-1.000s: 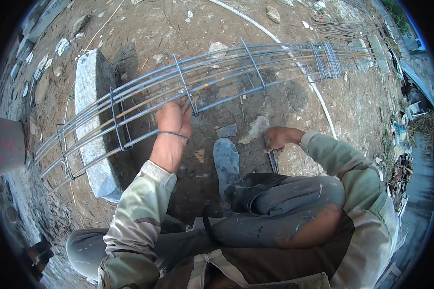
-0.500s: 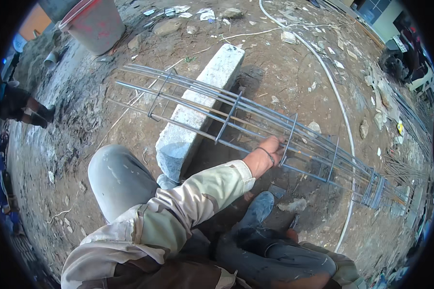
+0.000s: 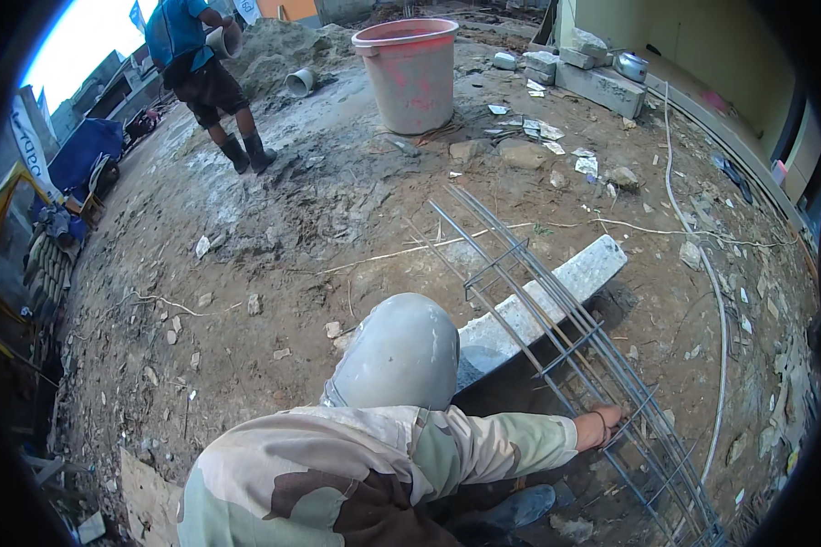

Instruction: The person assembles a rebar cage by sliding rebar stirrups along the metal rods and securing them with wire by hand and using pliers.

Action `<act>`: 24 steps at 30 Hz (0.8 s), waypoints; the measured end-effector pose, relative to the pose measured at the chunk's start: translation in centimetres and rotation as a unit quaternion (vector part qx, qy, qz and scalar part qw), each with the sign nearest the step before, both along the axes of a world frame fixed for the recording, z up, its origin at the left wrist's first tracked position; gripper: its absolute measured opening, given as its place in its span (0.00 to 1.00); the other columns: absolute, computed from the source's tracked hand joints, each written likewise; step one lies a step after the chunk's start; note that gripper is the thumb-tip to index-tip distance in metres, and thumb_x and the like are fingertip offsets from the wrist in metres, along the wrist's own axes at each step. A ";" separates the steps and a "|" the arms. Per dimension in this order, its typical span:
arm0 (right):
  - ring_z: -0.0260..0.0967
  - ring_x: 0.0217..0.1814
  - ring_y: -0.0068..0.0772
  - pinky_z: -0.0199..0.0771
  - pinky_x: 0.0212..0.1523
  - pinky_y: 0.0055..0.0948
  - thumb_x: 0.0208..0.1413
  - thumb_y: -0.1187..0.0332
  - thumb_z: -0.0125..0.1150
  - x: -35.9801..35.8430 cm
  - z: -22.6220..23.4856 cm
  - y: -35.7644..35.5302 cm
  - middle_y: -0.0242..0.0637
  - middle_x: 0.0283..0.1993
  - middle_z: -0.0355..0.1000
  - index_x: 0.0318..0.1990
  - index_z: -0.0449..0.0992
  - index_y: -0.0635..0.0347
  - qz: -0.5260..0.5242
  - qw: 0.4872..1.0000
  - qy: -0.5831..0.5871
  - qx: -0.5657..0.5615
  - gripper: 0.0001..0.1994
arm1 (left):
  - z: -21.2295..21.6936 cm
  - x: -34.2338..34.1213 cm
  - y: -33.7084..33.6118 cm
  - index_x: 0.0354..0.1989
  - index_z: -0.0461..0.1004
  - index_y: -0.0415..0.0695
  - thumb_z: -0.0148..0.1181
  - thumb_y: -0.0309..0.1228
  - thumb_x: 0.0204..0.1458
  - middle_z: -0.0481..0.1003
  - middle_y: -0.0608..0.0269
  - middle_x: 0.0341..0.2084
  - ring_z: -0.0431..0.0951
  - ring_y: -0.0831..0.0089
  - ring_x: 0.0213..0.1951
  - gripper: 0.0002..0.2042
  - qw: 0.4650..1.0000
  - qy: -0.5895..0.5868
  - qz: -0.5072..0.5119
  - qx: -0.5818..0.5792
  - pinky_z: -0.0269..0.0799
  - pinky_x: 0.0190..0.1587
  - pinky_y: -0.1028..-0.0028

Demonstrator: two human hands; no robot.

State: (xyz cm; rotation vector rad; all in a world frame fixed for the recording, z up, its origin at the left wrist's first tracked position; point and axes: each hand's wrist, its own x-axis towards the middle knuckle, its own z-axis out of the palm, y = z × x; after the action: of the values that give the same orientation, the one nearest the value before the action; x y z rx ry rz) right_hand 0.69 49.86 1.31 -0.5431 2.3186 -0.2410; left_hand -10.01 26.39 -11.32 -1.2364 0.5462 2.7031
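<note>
A long rebar cage of steel bars and square stirrups lies slanted across a pale concrete block on the dirt. My left hand, at the end of a camouflage sleeve and with a band on the wrist, grips a bar of the cage near its lower right part. My bent knee in grey trousers rises just left of the block. My right hand is out of the picture.
A pink bucket stands at the back, with concrete blocks and a metal pot to its right. Another person in blue with dark boots stands far left by a sand heap. A white hose curves along the right. Stones and paper scraps litter the ground.
The view has swung left and upward, bringing the bucket and the other person into sight. My left hand stays on the cage; my right hand has dropped out of view.
</note>
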 end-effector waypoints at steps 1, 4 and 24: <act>0.79 0.38 0.57 0.77 0.38 0.48 0.54 0.62 0.61 -0.1 0.6 -0.4 0.55 0.35 0.79 0.34 0.82 0.63 0.009 1.000 -0.003 0.003 0.12 | 0.0 0.0 0.0 0.36 0.78 0.39 0.71 0.34 0.52 0.77 0.61 0.27 0.73 0.65 0.24 0.12 1.000 0.004 0.007 0.002 0.67 0.26 0.63; 0.78 0.38 0.58 0.76 0.37 0.49 0.54 0.63 0.60 -0.4 2.0 -0.8 0.56 0.34 0.78 0.34 0.82 0.63 0.028 0.999 -0.012 0.025 0.11 | 0.2 -0.2 0.1 0.37 0.79 0.38 0.71 0.33 0.52 0.78 0.59 0.28 0.75 0.65 0.24 0.12 1.000 -0.009 0.013 -0.024 0.69 0.25 0.62; 0.73 0.43 0.59 0.73 0.47 0.51 0.57 0.62 0.65 -7.4 21.9 -3.7 0.53 0.34 0.78 0.36 0.82 0.60 0.143 0.931 0.287 0.176 0.10 | 2.6 1.2 0.5 0.38 0.77 0.44 0.64 0.35 0.63 0.80 0.60 0.35 0.78 0.65 0.32 0.08 0.997 -0.069 0.013 -0.006 0.71 0.31 0.58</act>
State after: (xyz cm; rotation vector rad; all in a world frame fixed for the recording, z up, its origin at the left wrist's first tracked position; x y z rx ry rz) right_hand -6.69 46.14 23.25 -0.8359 2.7007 0.5344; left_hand -8.83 26.90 -8.69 -1.4302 0.5318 2.6123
